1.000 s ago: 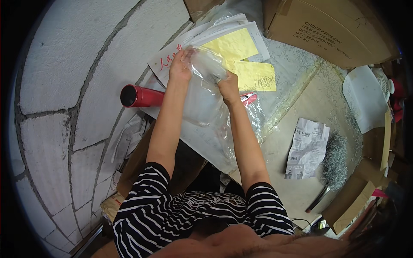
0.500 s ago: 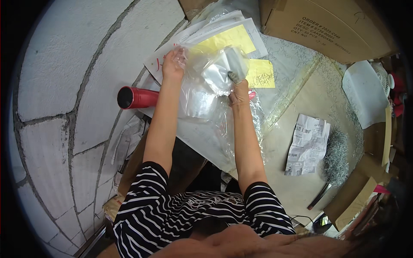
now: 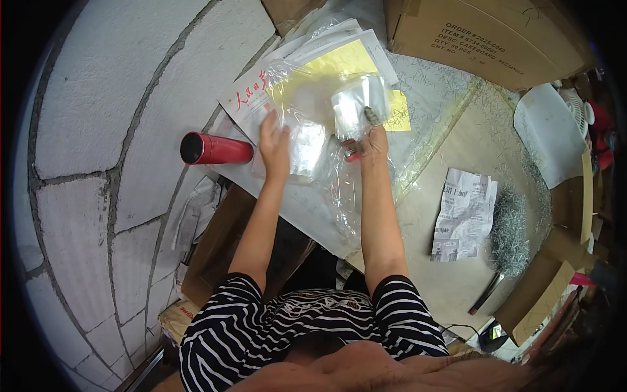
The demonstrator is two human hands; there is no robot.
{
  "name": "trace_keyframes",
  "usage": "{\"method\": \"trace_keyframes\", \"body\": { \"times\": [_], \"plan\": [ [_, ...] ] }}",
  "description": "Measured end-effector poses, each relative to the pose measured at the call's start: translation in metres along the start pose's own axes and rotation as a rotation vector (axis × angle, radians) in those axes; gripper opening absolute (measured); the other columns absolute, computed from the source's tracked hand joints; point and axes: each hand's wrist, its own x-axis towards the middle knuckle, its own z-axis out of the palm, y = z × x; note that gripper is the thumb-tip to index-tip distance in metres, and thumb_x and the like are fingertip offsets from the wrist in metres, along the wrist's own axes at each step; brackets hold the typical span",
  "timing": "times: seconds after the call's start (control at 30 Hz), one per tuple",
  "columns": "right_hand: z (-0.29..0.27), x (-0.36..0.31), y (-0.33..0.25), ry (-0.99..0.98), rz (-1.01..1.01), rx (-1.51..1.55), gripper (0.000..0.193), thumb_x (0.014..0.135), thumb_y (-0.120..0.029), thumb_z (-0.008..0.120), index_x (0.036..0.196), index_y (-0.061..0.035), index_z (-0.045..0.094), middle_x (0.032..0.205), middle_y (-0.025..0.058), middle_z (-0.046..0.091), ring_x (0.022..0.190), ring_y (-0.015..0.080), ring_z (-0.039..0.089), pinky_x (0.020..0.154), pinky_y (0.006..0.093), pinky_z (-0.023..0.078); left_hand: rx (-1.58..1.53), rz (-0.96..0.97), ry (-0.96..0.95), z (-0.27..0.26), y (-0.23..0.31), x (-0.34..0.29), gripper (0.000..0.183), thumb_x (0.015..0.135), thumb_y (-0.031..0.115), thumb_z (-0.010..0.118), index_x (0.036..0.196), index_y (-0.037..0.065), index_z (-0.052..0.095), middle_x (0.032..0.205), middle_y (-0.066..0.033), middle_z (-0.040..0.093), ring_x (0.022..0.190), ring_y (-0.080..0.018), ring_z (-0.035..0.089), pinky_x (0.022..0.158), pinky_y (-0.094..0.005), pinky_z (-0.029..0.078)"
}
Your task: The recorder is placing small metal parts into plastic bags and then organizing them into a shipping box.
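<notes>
My right hand [image 3: 373,140] is closed on a clear plastic bag [image 3: 356,104], whose shiny film stands up above the fingers. Something dark and patterned covers the thumb tip. By the right hand's inner side is a small red thing [image 3: 353,155], too hidden to name. My left hand [image 3: 274,147] rests at the left edge of more crinkled clear plastic film [image 3: 307,147], its fingers apart and slightly blurred. Yellow paper [image 3: 346,62] and white printed sheets [image 3: 245,91] lie beyond the plastic.
A red cylindrical flask [image 3: 219,149] lies left of my left hand, near the block wall [image 3: 78,130]. Right of my right forearm are a creased printed paper [image 3: 464,215] and a heap of fine silvery bits [image 3: 509,232]. A large cardboard box [image 3: 490,42] stands at the back right.
My left hand has come down and toward me from the upper edge of the plastic. My right hand keeps its grip, slightly lower and farther right. More of the printed sheets and flask shows.
</notes>
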Motion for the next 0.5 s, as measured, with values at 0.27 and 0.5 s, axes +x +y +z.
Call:
{"method": "trace_keyframes", "body": {
  "times": [0.27, 0.5],
  "plan": [
    [-0.018, -0.021, -0.045, -0.065, -0.08, 0.091, 0.035, 0.089, -0.008, 0.061, 0.123, -0.0012, 0.056, 0.121, 0.0123, 0.063, 0.112, 0.029, 0.059, 0.103, 0.0468, 0.044, 0.68, 0.4, -0.162, 0.015, 0.013, -0.021, 0.059, 0.077, 0.006, 0.069, 0.131, 0.0, 0.047, 0.14, -0.0174, 0.044, 0.134, -0.0344, 0.036, 0.11, -0.04, 0.031],
    [-0.042, -0.064, -0.082, -0.112, -0.06, 0.123, 0.034, 0.088, -0.006, 0.061, 0.122, -0.0015, 0.057, 0.12, 0.0112, 0.063, 0.112, 0.0288, 0.059, 0.103, 0.0466, 0.044, 0.781, 0.417, -0.253, 0.011, -0.007, -0.032, 0.054, 0.08, 0.009, 0.068, 0.129, -0.002, 0.049, 0.141, -0.0173, 0.042, 0.136, -0.0355, 0.034, 0.11, -0.0445, 0.03]
  ]
}}
